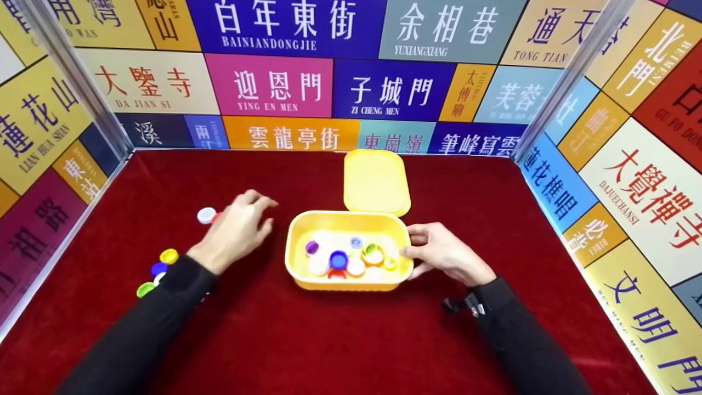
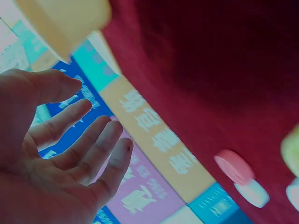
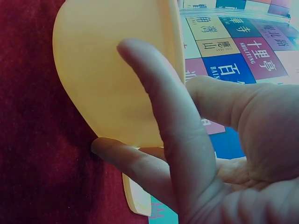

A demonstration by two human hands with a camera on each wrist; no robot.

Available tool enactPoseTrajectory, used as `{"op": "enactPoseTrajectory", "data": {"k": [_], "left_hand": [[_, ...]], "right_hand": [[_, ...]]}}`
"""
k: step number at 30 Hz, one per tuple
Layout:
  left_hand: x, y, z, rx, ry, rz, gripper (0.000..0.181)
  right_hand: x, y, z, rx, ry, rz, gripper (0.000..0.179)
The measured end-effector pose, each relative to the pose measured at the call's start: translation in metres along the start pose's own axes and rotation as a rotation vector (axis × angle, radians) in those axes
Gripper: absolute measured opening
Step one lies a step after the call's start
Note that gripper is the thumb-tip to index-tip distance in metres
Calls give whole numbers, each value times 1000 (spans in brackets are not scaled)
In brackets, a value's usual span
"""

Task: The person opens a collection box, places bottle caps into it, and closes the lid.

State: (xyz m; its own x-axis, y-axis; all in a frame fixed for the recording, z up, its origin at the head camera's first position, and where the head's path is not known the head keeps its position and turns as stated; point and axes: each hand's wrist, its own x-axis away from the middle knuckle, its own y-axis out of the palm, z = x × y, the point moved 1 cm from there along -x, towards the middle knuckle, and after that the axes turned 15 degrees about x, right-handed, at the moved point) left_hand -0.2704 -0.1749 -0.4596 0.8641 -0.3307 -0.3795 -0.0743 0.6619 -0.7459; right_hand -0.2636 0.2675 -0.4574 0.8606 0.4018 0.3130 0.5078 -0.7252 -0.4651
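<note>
Toward the table's [image 1: 247,340] left edge we judged the caps [image 1: 169,256] light, best pinched by rims. Beside them the left hand [image 1: 237,227] hung spread; between side edges, the right hand [image 1: 445,253] gripped the tub [image 1: 351,285] (slick, we guessed).

A table [image 1: 329,340] spread with deep red cloth carries a yellow box [image 1: 323,283] between the two hands, its end touching the right hand [image 1: 444,255], and a flat yellow lid [image 1: 377,181] farther out than both hands. On the outer side of the left hand [image 1: 236,227] lie a white cap [image 1: 206,215] and a red cap [image 2: 232,166], touching. Nearer the person, outside the left wrist, a yellow cap [image 1: 169,256], a blue cap [image 1: 158,268], a partly hidden white piece [image 1: 158,279] and a green cap [image 1: 146,289] lie close together.
</note>
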Motion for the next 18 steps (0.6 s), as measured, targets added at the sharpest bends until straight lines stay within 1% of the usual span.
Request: {"op": "enactPoseTrajectory", "data": {"k": [3,8,11,13,15,18], "left_hand": [[4,-8,-17,-21,-37,5,36],[11,-24,-46,-51,-123,0,42],[14,-35,-63,-57,-191,-35,49],[16,-41,-72,-57,-237,-73,53],[18,-46,-80,-61,-279,-116,58],[20,-51,-86,-73,-321,-168,63]], "right_hand": [[0,0,-1,-3,-3,-1,52],[-1,0,1,-5,-1,0,52],[-2,0,2,-3,-4,1,52],[-1,0,2,-5,-6,0,52],[-1,-1,2,-6,-6,1,52],[-1,-1,3,-7,-7,1,52]]}}
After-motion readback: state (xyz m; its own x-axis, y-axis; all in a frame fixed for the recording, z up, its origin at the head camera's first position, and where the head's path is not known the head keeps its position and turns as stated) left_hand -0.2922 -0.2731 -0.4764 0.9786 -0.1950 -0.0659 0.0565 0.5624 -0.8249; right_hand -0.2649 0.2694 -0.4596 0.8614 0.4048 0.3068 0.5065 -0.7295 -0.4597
